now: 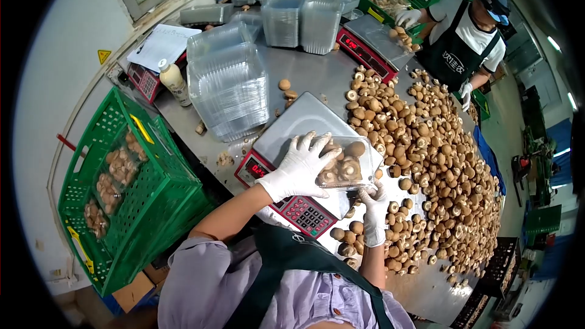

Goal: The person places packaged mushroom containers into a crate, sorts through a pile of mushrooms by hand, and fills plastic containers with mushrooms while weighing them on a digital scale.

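Note:
A clear plastic tray of brown mushrooms (348, 169) is between my two white-gloved hands, over the digital scale. My left hand (298, 169) grips its left end, fingers across the top and thumb along the near side. At the near right corner, my right hand (374, 210) pinches the edge with its fingertips. The scale (286, 134) has a grey platform partly covered by the tray and my left hand, a lit red display, and a keypad (309, 214). Whether the tray's underside touches the platform is hidden.
Loose mushrooms (445, 164) are heaped along the right. Stacked clear trays (228, 85) and a bottle (173, 82) stand at the back left. A green crate (164, 207) at left holds filled trays. Across the table, a gloved co-worker (466, 42) handles mushrooms beside another scale (372, 45).

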`<state>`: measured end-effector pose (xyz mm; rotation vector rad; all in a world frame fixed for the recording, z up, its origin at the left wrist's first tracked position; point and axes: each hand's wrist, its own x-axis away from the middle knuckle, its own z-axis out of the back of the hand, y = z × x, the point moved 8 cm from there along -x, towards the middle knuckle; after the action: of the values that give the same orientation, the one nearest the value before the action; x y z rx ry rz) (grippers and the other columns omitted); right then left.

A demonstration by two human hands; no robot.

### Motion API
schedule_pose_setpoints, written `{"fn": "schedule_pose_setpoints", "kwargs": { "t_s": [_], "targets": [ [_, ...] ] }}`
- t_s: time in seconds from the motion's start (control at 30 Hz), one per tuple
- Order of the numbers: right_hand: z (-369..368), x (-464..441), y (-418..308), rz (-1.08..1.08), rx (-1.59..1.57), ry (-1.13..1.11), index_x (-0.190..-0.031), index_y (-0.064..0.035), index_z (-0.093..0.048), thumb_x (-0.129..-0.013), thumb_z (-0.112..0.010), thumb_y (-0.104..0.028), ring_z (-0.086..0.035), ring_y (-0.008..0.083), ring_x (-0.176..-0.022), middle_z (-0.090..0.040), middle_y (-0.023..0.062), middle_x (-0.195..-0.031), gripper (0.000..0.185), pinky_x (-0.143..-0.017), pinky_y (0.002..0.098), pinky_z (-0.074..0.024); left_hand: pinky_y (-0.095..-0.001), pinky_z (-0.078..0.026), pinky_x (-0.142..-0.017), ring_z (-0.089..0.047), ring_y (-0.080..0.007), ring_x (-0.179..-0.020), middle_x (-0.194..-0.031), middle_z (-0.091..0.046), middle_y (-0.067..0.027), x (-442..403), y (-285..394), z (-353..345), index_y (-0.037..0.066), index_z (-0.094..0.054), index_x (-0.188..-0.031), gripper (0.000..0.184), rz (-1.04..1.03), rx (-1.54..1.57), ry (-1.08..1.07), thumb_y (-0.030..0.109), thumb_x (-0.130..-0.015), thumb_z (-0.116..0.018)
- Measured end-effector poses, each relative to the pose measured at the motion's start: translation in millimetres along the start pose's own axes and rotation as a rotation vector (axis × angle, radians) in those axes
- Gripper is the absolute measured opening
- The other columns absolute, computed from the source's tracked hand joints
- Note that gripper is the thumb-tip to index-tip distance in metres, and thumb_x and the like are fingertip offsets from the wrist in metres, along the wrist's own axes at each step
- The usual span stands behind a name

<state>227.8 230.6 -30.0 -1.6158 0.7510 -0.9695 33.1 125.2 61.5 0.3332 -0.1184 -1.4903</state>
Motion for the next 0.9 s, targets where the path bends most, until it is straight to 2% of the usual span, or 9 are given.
{"fn": "schedule_pose_setpoints", "kwargs": {
  "t_s": [0.17, 0.33, 0.4, 0.47, 0.53, 0.6, 0.63, 0.77, 0.9],
  "targets": [
    [-8.8, 1.0, -8.9, -0.01, -0.104, 0.119, -0.111, 0.0001, -0.052, -0.08, -0.062, 0.007, -0.053, 0.0069, -0.068, -0.057, -0.0017, -0.076, 0.033, -0.064, 0.0189, -0.0447, -0.055, -0.028, -0.101, -0.031, -0.0424, -0.128, -0.143, -0.032, -0.019, 0.4, 4.8, 3.0, 0.02, -0.046, -0.136, 0.082, 0.04, -0.023, 0.029, 0.052, -0.065, -0.072],
    [-10.9, -1.0, -17.6, 0.105, 0.192, 0.139, -0.104, -0.0012, -0.053, -0.075, -0.058, 0.008, -0.046, 0.005, -0.064, -0.049, -0.0032, -0.072, 0.03, -0.061, 0.0179, -0.0415, -0.0535, -0.034, -0.098, -0.038, -0.0399, -0.125, -0.137, -0.042, -0.0136, -5.9, 0.9, 14.5, 0.024, -0.056, -0.128, 0.065, 0.062, 0.08, -0.015, 0.04, -0.066, -0.068],
    [-11.6, 0.1, -18.4, 0.095, 0.207, 0.134, -0.103, -0.0011, -0.054, -0.075, -0.058, 0.007, -0.046, 0.0049, -0.063, -0.049, -0.0033, -0.072, 0.029, -0.06, 0.0181, -0.0415, -0.0483, -0.041, -0.096, -0.05, -0.0352, -0.118, -0.13, -0.052, -0.013, -16.6, -12.0, 19.0, 0.022, -0.06, -0.125, 0.059, 0.138, 0.14, -0.032, 0.036, -0.068, -0.066],
    [-9.7, 1.0, -18.7, 0.087, 0.222, 0.134, -0.102, -0.0009, -0.054, -0.075, -0.058, 0.007, -0.046, 0.0048, -0.062, -0.049, -0.0033, -0.072, 0.028, -0.059, 0.0182, -0.0416, -0.0323, -0.045, -0.098, -0.06, -0.028, -0.11, -0.122, -0.061, -0.0148, -25.0, -47.3, 34.4, 0.012, -0.066, -0.116, 0.041, 0.098, 0.548, 0.153, 0.019, -0.076, -0.061],
    [-6.1, -0.4, -19.6, 0.099, 0.206, 0.13, -0.103, -0.0005, -0.055, -0.076, -0.06, 0.005, -0.047, 0.0048, -0.061, -0.051, -0.0029, -0.071, 0.028, -0.058, 0.0187, -0.0416, -0.0348, -0.041, -0.102, -0.054, -0.0285, -0.119, -0.128, -0.057, -0.0157, -30.5, -70.0, 50.6, 0.01, -0.062, -0.122, 0.043, 0.253, 0.815, 0.089, 0.021, -0.08, -0.063],
    [-6.7, 2.7, -36.1, -0.021, 0.413, 0.108, -0.109, 0.0012, -0.057, -0.079, -0.068, -0.007, -0.056, 0.009, -0.067, -0.059, 0.0026, -0.073, 0.033, -0.061, 0.0232, -0.0457, -0.0352, -0.039, -0.104, -0.049, -0.0298, -0.125, -0.133, -0.052, -0.0181, -32.7, -84.2, 68.5, 0.01, -0.058, -0.126, 0.049, 0.238, 0.663, 0.271, 0.031, -0.083, -0.066],
    [-7.8, 5.0, -56.4, 0.061, 0.641, 0.164, -0.108, 0.0014, -0.059, -0.08, -0.069, -0.011, -0.058, 0.0123, -0.07, -0.062, 0.0055, -0.076, 0.033, -0.064, 0.0259, -0.0474, -0.0381, -0.04, -0.103, -0.048, -0.0342, -0.125, -0.138, -0.046, -0.0202, -29.9, -87.1, 85.4, 0.009, -0.057, -0.126, 0.061, 0.211, 0.562, 0.428, 0.047, -0.08, -0.067],
    [-25.6, 2.1, -105.7, 0.462, 0.968, 0.248, -0.105, -0.0031, -0.065, -0.079, -0.073, -0.025, -0.064, 0.027, -0.082, -0.068, 0.0131, -0.091, 0.035, -0.074, 0.0356, -0.0504, -0.033, -0.047, -0.091, -0.062, -0.0252, -0.105, -0.116, -0.061, -0.0141, 3.0, -79.5, 126.2, 0.003, -0.064, -0.108, 0.029, 0.178, 0.527, 0.896, 0.018, -0.084, -0.068],
    [-107.5, -2.6, -136.2, 0.587, 1.148, 0.028, -0.104, -0.006, -0.067, -0.077, -0.074, -0.03, -0.064, 0.0266, -0.085, -0.066, 0.0148, -0.093, 0.036, -0.074, 0.0365, -0.0515, -0.0331, -0.047, -0.092, -0.06, -0.0249, -0.107, -0.114, -0.062, -0.0125, 4.8, -67.0, 95.3, 0.003, -0.066, -0.104, 0.023, 0.191, 0.58, 0.801, 0.011, -0.082, -0.068]
  ]
}}
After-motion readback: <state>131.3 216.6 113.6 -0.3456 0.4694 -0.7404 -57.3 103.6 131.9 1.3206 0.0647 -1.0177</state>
